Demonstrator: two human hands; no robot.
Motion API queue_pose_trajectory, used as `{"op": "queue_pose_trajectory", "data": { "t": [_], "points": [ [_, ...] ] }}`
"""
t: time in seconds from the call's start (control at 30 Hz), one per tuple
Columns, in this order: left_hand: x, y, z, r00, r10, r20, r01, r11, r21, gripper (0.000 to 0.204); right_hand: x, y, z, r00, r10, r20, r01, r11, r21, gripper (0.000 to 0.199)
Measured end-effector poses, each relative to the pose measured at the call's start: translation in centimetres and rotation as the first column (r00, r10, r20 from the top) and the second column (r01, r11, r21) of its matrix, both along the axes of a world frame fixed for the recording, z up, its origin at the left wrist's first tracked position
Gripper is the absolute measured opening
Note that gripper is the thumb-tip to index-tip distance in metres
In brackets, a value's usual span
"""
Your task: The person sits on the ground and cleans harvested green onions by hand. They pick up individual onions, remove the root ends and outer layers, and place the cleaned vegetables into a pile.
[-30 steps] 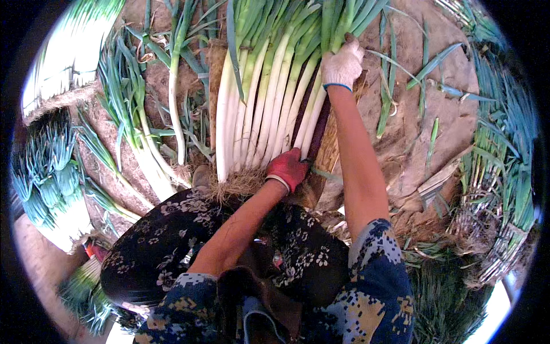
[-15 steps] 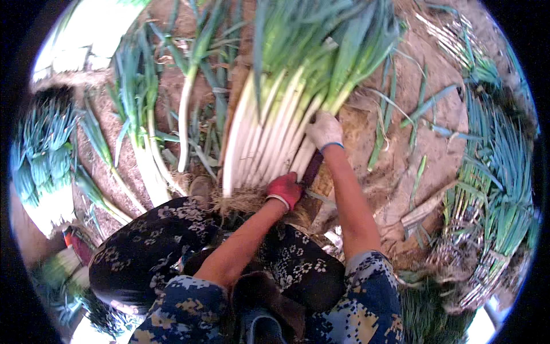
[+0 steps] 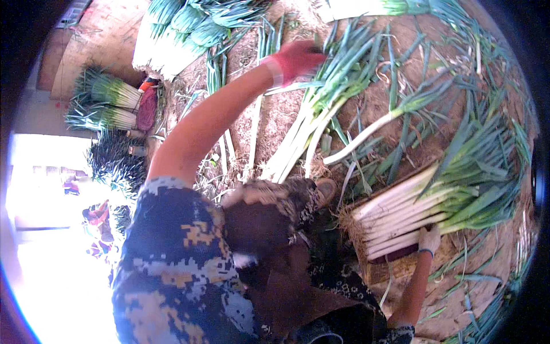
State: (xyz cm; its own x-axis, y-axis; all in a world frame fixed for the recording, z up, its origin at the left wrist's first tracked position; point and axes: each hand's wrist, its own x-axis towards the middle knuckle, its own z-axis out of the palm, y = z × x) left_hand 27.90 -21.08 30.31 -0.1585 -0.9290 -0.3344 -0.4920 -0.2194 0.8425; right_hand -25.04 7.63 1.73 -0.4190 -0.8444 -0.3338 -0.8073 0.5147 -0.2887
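My left hand (image 3: 298,60), in a red glove, is stretched far out over the leaves of loose green onions (image 3: 321,109) on the ground. Its fingers look extended, though somewhat blurred, and nothing shows in them. In a white glove, my right hand (image 3: 428,236) grips the near side of a bundle of green onions (image 3: 401,212), where white stalks turn green. The bundle's roots point towards my knees. Under its near edge shows a dark red strip (image 3: 395,254), on what looks like a wooden board (image 3: 372,272). A single green onion (image 3: 366,135) lies between the loose ones and the bundle.
Large stacks of green onions (image 3: 172,46) stand at the far left, with more bundles (image 3: 114,94) beside a maroon roll (image 3: 147,109). Torn leaves (image 3: 395,74) litter the earth. Another person (image 3: 98,221) is in the bright opening at left.
My view has swung to the left. My red-gloved left hand has left the bundle's root end and reached out to the loose green onions. My right hand stays on the bundle.
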Motion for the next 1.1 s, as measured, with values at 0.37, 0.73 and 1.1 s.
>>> {"op": "queue_pose_trajectory", "data": {
  "t": [0.37, 0.73, 1.1],
  "points": [
    [35.9, 30.0, -25.2, 0.669, 0.37, 0.645, -0.51, 0.859, 0.036, 0.039, 1.4, -0.3, -0.9, 0.877, -0.164, 0.451, 0.115, 0.984, 0.134, 0.046],
    [27.9, 23.2, -28.1, 0.654, 0.74, 0.157, -0.742, 0.588, 0.322, 0.021, 3.5, -2.8, 5.6, 1.0, -0.008, 0.019, 0.004, 0.976, 0.218, 0.04],
    [7.8, 21.3, 12.5, 0.819, 0.558, -0.136, -0.566, 0.824, -0.03, 0.044, 6.1, -2.8, 13.8, 0.923, -0.301, 0.241, 0.363, 0.889, -0.278, 0.035]
  ]
}}
